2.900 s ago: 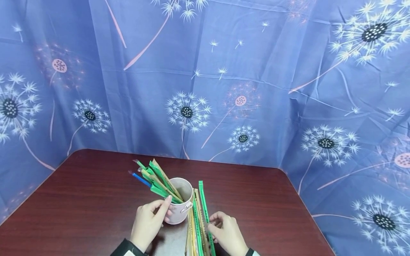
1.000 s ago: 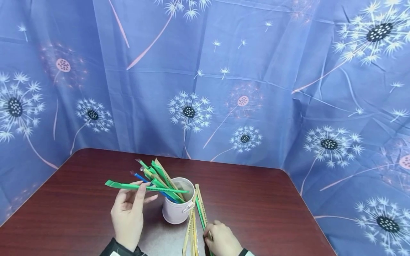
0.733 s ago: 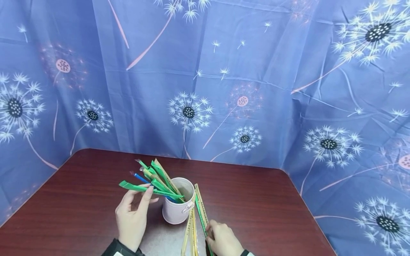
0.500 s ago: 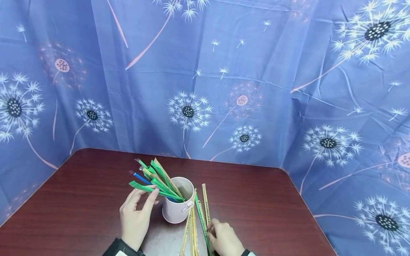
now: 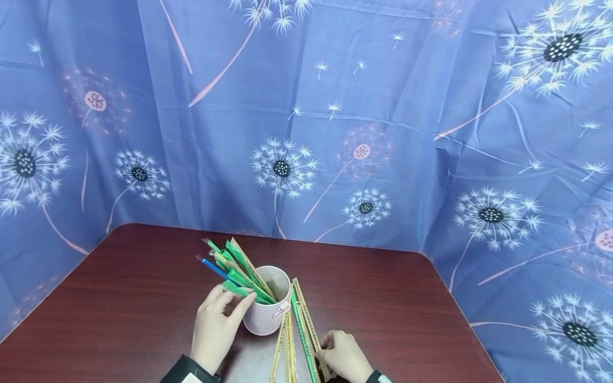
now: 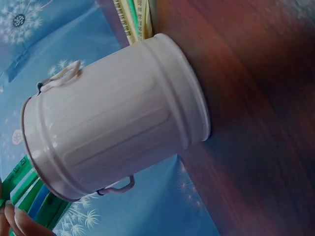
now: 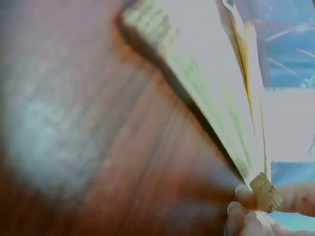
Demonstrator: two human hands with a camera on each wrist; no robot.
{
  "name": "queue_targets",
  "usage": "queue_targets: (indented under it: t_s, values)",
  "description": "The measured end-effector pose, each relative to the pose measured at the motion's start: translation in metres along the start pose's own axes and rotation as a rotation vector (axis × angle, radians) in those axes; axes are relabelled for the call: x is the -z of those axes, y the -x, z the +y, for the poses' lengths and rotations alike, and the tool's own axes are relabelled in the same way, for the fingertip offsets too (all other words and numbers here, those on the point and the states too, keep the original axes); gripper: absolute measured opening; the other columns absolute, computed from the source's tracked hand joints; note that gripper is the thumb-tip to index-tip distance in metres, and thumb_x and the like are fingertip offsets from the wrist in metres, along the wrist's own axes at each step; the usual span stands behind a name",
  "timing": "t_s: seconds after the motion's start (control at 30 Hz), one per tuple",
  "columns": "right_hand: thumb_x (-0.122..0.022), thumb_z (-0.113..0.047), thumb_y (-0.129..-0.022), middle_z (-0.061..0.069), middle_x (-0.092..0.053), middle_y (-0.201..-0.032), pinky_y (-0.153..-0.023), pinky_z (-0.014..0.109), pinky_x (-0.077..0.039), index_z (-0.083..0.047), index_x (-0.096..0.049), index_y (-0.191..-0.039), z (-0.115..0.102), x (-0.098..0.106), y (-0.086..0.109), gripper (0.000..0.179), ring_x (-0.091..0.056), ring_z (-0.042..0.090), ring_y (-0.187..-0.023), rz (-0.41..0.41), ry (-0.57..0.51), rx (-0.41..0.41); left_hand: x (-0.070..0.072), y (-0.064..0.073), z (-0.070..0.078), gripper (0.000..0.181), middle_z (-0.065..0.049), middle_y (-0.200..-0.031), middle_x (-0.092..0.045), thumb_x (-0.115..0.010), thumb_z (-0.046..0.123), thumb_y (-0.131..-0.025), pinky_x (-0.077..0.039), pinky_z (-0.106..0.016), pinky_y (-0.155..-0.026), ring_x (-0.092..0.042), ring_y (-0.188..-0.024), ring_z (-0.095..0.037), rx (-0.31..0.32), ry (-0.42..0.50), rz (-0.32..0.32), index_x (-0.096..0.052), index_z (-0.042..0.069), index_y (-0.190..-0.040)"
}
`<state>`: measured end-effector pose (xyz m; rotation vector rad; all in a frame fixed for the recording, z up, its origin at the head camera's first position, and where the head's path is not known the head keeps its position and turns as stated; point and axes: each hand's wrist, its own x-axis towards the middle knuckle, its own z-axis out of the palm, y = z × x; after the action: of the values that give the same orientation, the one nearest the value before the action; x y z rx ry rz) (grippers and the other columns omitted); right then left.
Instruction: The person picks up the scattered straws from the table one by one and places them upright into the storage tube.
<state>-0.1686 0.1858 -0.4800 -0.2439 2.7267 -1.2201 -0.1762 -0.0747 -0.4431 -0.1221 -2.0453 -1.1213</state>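
Observation:
A small white metal bucket (image 5: pixel 263 320) with side handles stands upright on the table, holding several wrapped straws (image 5: pixel 243 264) that lean left over its rim. My left hand (image 5: pixel 216 323) is at the rim's left side, pinching a green wrapped straw (image 5: pixel 234 289) whose lower end lies among the others. To the right of the bucket, several brown, yellow and green wrapped straws (image 5: pixel 289 346) lie on the table. Over them my right hand (image 5: pixel 344 352) pinches a brown paper-wrapped straw (image 5: pixel 308 319) near its close end. That straw's end (image 7: pixel 266 193) sticks out between finger and thumb in the right wrist view.
The dark red-brown wooden table (image 5: pixel 392 308) reaches back to a blue dandelion-print curtain (image 5: pixel 306 133), which hangs behind and along both sides. The loose straws reach up close to the bucket's handle (image 5: pixel 281 309).
My left hand has brought the green straw rightward and down from the bucket's left into its mouth. My right hand has parted a brown straw from the pile and shifted slightly right.

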Motion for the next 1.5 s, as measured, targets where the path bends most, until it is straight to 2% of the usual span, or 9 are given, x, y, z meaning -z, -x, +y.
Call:
queue_targets:
  t_s: [0.2,0.37,0.63,0.8,0.97,1.13,1.23,1.37,1.5]
  values:
    - [-0.069,-0.009,-0.081,0.0,-0.059,-0.063,-0.04,0.023,-0.051,0.002,-0.065,-0.087,0.001,0.003,0.001,0.013,-0.055,0.01,-0.046,-0.024,-0.078,-0.035,-0.005,0.006,-0.004,0.013,0.017,-0.073,-0.05,-0.084,0.022,-0.077,-0.045,-0.027,-0.052,-0.05,-0.065,0.0,-0.019,-0.051,-0.025,-0.073,0.018,-0.071]
    - [-0.067,-0.008,-0.084,0.004,-0.067,-0.065,-0.043,0.026,-0.053,0.004,-0.064,-0.093,0.001,0.001,0.0,0.015,-0.061,0.014,-0.05,-0.032,-0.127,-0.026,-0.006,0.008,-0.005,0.016,0.016,-0.072,-0.051,-0.083,0.023,-0.078,-0.046,-0.028,-0.053,-0.051,-0.065,-0.001,0.0,-0.052,-0.037,-0.069,0.017,-0.071]
    - [-0.067,-0.01,-0.088,0.01,-0.072,-0.069,-0.046,0.025,-0.053,0.001,-0.06,-0.098,0.0,-0.001,0.0,0.017,-0.063,0.017,-0.054,-0.031,-0.221,0.0,-0.003,0.01,0.002,0.025,0.013,-0.067,-0.061,-0.075,0.038,-0.085,-0.046,-0.028,-0.055,-0.051,-0.061,0.001,0.23,-0.026,-0.156,-0.065,0.016,-0.08]
    - [-0.069,-0.014,-0.089,0.012,-0.073,-0.073,-0.046,0.023,-0.053,0.0,-0.059,-0.101,-0.007,-0.002,0.001,0.021,-0.063,0.016,-0.057,0.002,-0.261,0.039,-0.003,0.011,0.004,0.03,0.016,-0.058,-0.058,-0.068,0.044,-0.089,-0.044,-0.026,-0.054,-0.047,-0.054,0.0,0.284,0.004,-0.253,-0.069,0.02,-0.072]
    - [-0.071,-0.015,-0.088,0.01,-0.072,-0.079,-0.049,0.02,-0.053,0.0,-0.06,-0.101,-0.016,-0.004,0.003,0.023,-0.061,0.012,-0.06,0.005,-0.297,0.067,-0.006,0.015,0.009,0.029,0.013,-0.06,-0.065,-0.068,0.042,-0.09,-0.05,-0.022,-0.052,-0.055,-0.05,-0.002,0.282,0.14,-0.348,-0.078,0.018,-0.079]
    - [-0.072,-0.012,-0.087,0.006,-0.068,-0.082,-0.053,0.025,-0.057,0.0,-0.061,-0.101,-0.025,-0.006,0.005,0.021,-0.059,0.009,-0.064,0.001,-0.313,0.094,-0.01,0.018,0.014,0.032,-0.001,-0.078,-0.077,-0.069,0.037,-0.09,-0.057,-0.023,-0.054,-0.064,-0.056,-0.005,0.291,0.311,-0.426,-0.08,0.007,-0.098]
    - [-0.072,-0.012,-0.086,0.005,-0.067,-0.083,-0.056,0.024,-0.055,-0.002,-0.062,-0.099,-0.028,-0.007,0.006,0.019,-0.059,0.007,-0.065,0.006,-0.29,0.133,-0.012,0.02,0.017,0.035,-0.004,-0.087,-0.078,-0.07,0.036,-0.09,-0.059,-0.024,-0.058,-0.066,-0.062,-0.004,0.298,0.365,-0.442,-0.078,0.006,-0.105]
    - [-0.073,-0.012,-0.084,0.004,-0.07,-0.082,-0.061,0.023,-0.052,-0.003,-0.066,-0.094,-0.031,-0.009,0.006,0.015,-0.06,0.004,-0.068,0.021,-0.253,0.189,-0.013,0.02,0.021,0.035,-0.004,-0.092,-0.078,-0.073,0.032,-0.088,-0.06,-0.026,-0.063,-0.069,-0.068,-0.005,0.319,0.425,-0.418,-0.077,0.004,-0.109]
    - [-0.074,-0.013,-0.084,0.002,-0.071,-0.083,-0.061,0.023,-0.053,-0.002,-0.068,-0.092,-0.032,-0.01,0.007,0.015,-0.06,0.003,-0.066,0.005,-0.259,0.202,-0.013,0.018,0.025,0.038,-0.013,-0.092,-0.077,-0.075,0.026,-0.086,-0.063,-0.03,-0.066,-0.071,-0.072,-0.011,0.39,0.553,-0.396,-0.073,-0.004,-0.11]
